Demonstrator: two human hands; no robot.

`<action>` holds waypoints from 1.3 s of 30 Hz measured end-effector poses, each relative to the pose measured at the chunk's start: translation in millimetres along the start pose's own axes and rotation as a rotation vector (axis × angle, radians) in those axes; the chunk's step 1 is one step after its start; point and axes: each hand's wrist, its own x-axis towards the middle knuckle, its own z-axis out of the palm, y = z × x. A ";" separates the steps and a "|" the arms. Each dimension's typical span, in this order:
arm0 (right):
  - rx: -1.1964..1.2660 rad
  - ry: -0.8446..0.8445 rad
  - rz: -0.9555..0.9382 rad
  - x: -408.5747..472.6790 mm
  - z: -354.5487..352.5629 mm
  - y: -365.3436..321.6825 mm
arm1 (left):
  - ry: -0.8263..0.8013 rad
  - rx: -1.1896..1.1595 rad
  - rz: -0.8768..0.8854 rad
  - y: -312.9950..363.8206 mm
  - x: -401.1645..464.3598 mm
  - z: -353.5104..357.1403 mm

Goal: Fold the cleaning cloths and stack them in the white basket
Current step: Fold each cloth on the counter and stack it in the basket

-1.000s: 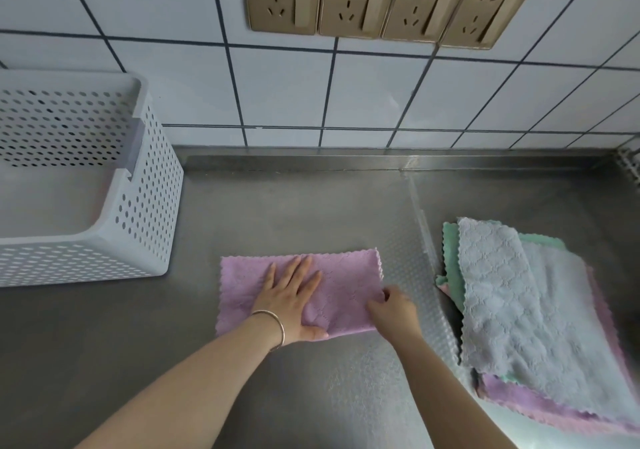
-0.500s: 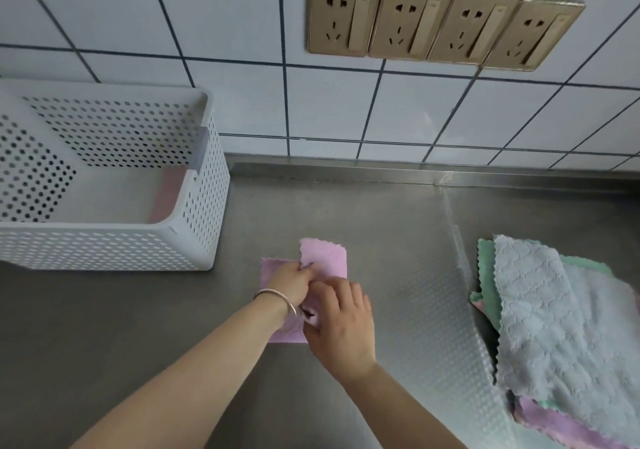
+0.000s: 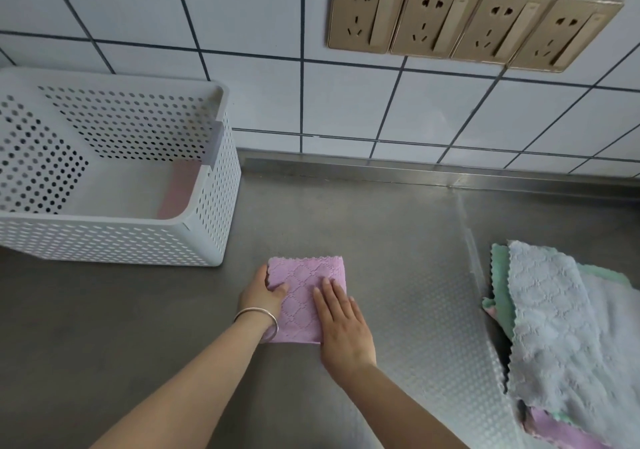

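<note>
Desk [image 3: 346, 213]: grey steel surface against a white tiled wall; landmark for all entries below.
White basket [image 3: 207, 241]: perforated, standing at the desk's far left by the wall; a pink cloth [image 3: 180, 189] lies flat on its floor along the right side.
Purple cloth [image 3: 304, 296]: folded to a small square, lying flat at the desk's middle front, just right of the basket's near corner.
Left hand [image 3: 263, 294]: grips the folded cloth's left edge, thumb on top, fingers curled at the edge; silver bangle [image 3: 258, 315] on the wrist.
Right hand [image 3: 343, 327]: flat and spread, palm down, pressing the cloth's right half and near right corner.
Cloth pile [image 3: 561, 338]: unfolded cloths at the desk's right, grey one on top, green and pink edges showing beneath; well apart from the folded cloth.
Wall sockets [image 3: 471, 19]: four gold-coloured plates in a row on the tiles above the desk.
</note>
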 end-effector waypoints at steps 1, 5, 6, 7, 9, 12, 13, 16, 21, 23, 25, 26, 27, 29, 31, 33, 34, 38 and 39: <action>-0.003 -0.009 -0.010 -0.9 1.1 1.9 | 0.017 0.012 -0.002 -0.8 -1.5 1.2; 0.006 -0.066 -0.039 -3.5 2.3 8.4 | 0.068 0.054 0.033 -0.8 -5.5 3.9; 0.006 -0.066 -0.043 -3.7 2.6 9.2 | 0.079 0.062 0.043 -1.2 -5.2 4.2; 0.006 -0.064 -0.050 -3.7 2.5 9.5 | 0.091 0.068 0.046 -1.6 -4.8 4.3; 0.001 -0.078 -0.052 -3.7 1.6 9.5 | 0.111 0.070 0.043 -2.7 -3.1 4.0; -0.017 -0.106 -0.058 -4.4 -0.6 9.5 | 0.134 0.093 0.041 -3.8 -1.4 3.8; -0.014 -0.116 -0.064 -4.3 -0.9 9.0 | 0.147 0.112 0.047 -2.9 -1.8 3.8; -0.019 -0.135 -0.071 -3.9 -1.1 7.7 | 0.184 0.268 0.056 0.4 -6.7 5.5; 0.040 -0.060 -0.123 -3.0 -7.7 8.5 | 0.433 0.597 0.405 -9.1 -12.5 9.8; -0.003 -0.047 -0.071 5.6 -9.7 9.9 | 0.428 0.702 0.615 -16.1 -12.7 13.1; -0.042 -0.073 0.013 14.2 -6.9 13.1 | 0.349 0.806 0.732 -19.0 -14.0 17.8; -0.052 -0.079 0.048 16.7 -4.9 14.4 | 0.311 0.861 0.750 -21.7 -13.4 20.2; -0.062 -0.085 0.073 17.8 -2.1 15.0 | 0.275 0.914 0.750 -25.3 -11.6 22.4; -0.081 -0.114 0.089 19.0 4.4 16.7 | 0.206 0.971 0.717 -31.5 -6.3 23.4; -0.094 -0.126 0.072 20.2 8.1 16.0 | 0.168 0.987 0.697 -35.5 -0.9 23.2; -0.083 -0.131 0.058 21.2 11.3 15.0 | 0.143 0.989 0.689 -37.6 4.7 23.9; -0.073 -0.142 0.070 22.8 12.6 15.6 | 0.120 0.989 0.677 -36.7 5.5 24.1; -0.094 -0.198 0.080 29.6 -2.0 10.2 | 0.015 1.000 0.629 -20.2 3.5 15.4; -0.085 -0.245 0.070 31.8 -4.5 10.1 | -0.017 0.903 0.552 -16.0 0.1 12.1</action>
